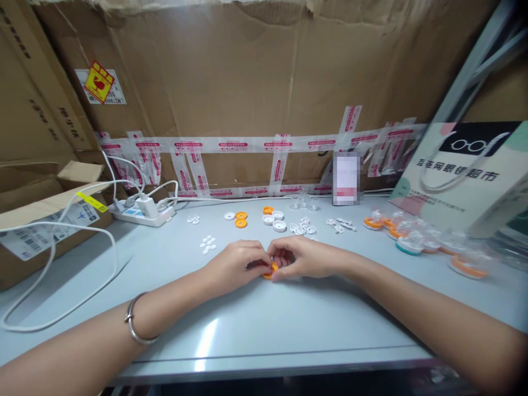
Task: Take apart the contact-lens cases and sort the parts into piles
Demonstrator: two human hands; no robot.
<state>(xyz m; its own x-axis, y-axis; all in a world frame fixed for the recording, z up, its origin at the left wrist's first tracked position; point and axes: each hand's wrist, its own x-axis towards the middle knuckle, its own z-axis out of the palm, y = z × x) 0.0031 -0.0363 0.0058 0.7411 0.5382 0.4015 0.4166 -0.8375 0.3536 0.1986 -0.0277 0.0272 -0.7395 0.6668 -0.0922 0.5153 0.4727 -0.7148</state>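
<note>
Between my two hands, low over the middle of the table, is an orange round plastic ring-shaped part. My left hand pinches its left side and top with thumb and fingertips. On the right side, my right hand grips the same part, its fingers curled. Fingers hide much of the part. Beyond the hands lie orange round parts and white round parts. A pile of small white plastic pieces sits just behind my right hand. Small white discs are spread behind my left hand.
Clear domed pieces with orange and teal bases cluster at right, before a paper bag. A phone leans at the back. Clear cups stand nearby. At left are a power strip, white cables and an open carton.
</note>
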